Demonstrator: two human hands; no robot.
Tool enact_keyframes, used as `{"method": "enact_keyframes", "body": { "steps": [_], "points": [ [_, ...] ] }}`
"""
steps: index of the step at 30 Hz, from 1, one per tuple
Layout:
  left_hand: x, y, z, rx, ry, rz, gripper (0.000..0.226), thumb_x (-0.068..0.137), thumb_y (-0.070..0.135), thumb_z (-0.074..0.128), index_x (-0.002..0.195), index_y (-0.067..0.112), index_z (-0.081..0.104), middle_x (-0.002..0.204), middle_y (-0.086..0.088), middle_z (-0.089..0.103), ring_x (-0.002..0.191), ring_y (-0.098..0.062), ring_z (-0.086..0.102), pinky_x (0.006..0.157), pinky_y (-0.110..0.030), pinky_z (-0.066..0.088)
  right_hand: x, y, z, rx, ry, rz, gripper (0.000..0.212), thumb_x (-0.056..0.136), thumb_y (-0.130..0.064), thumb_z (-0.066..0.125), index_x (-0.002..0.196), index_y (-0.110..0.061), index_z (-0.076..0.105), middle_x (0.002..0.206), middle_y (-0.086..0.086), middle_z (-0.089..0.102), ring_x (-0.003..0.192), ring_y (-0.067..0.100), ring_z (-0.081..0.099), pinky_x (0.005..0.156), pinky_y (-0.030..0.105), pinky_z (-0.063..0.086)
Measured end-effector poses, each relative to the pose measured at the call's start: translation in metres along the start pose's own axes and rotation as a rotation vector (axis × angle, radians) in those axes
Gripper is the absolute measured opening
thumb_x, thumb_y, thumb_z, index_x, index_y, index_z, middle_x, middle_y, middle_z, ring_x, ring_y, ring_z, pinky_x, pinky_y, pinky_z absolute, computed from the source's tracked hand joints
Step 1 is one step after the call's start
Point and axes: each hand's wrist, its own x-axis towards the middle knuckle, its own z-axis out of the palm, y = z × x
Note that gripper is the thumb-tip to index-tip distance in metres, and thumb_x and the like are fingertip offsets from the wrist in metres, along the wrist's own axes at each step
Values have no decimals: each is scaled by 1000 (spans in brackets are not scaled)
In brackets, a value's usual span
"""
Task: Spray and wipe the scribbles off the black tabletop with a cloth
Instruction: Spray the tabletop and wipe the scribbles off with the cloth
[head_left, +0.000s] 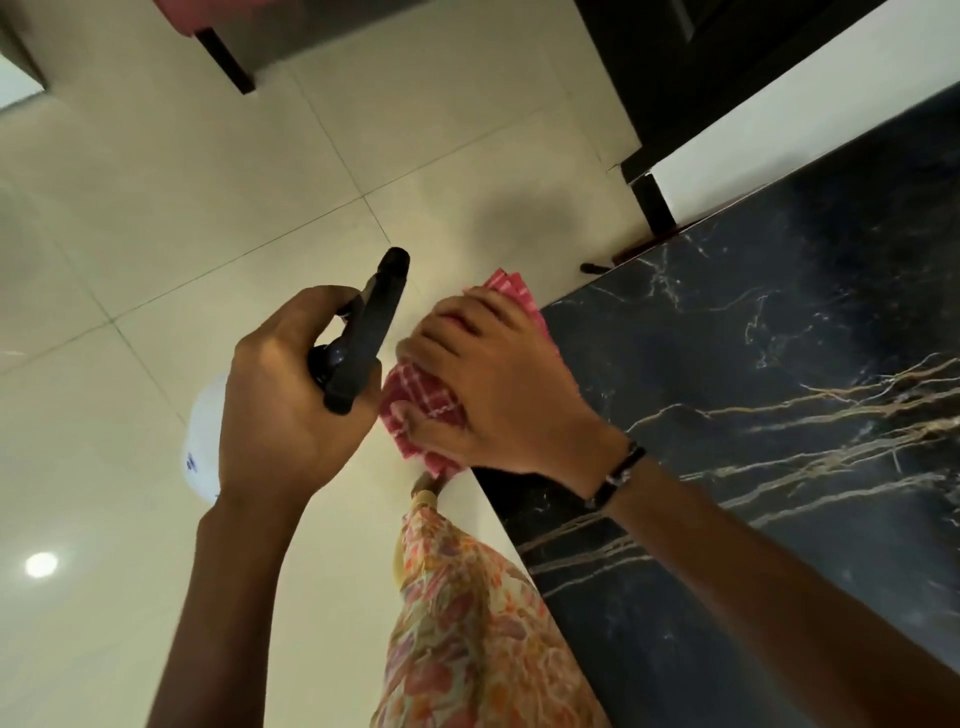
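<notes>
My left hand (280, 395) grips a spray bottle (363, 332) with a black trigger head and a white body (205, 441), held over the floor, nozzle pointing away. My right hand (498, 384) presses a red-and-white checked cloth (423, 400) against the near-left corner of the black marble tabletop (753, 415). The cloth hangs partly past the table's edge. No scribbles show on the visible part of the top; I only see its gold and white veins.
Cream floor tiles (156, 208) fill the left side. Dark furniture legs (652, 202) and a white surface (779, 104) stand beyond the table's far end. My floral garment (462, 623) hangs beside the table edge. A black bracelet (621, 470) circles my right wrist.
</notes>
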Motion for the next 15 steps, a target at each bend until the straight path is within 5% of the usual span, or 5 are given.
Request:
{"method": "enact_keyframes", "body": {
  "steps": [6,11,15],
  "points": [
    [-25,5,-8,-57,2,-3,33,70,22,48,100,30,59,68,3,58,52,-25,53,45,-36,47,-6,38,-17,-20,109,186,57,88,-60,30,98,-18,66,96,0,69,94,22,59,93,34,35],
    [-48,-5,-5,-198,69,38,27,71,16,50,93,28,58,79,-7,64,55,-38,48,52,-48,48,-13,0,0,-49,124,-24,57,86,-61,38,115,-19,63,114,1,65,111,25,55,102,39,32],
    [-77,-8,-1,-253,49,79,25,70,9,51,90,23,59,82,-16,63,57,-34,45,54,-47,45,-21,-24,16,-252,-26,-232,52,85,-58,43,119,-22,60,127,0,59,132,29,41,115,50,21]
  ]
}}
